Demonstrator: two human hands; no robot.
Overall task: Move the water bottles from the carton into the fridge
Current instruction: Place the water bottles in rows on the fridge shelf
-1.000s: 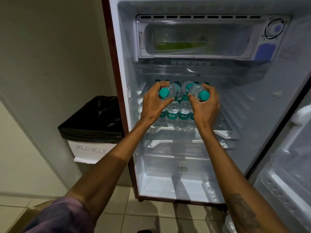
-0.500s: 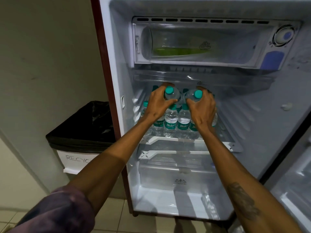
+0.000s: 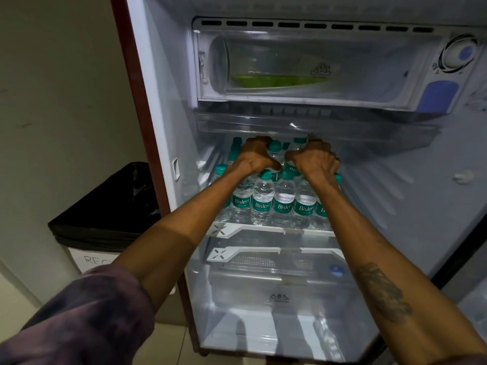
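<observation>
Hands, left (image 3: pixel 254 156) and right (image 3: pixel 313 159), each closed around a bottle above packed upright bottles (image 3: pixel 263 204) on the fridge shelf (image 3: pixel 263 227); risk: toppling neighbours when released.

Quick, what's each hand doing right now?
Left hand: closed around a water bottle above the shelved bottles.
Right hand: closed, probably on another bottle; its fingers hide it.
</observation>
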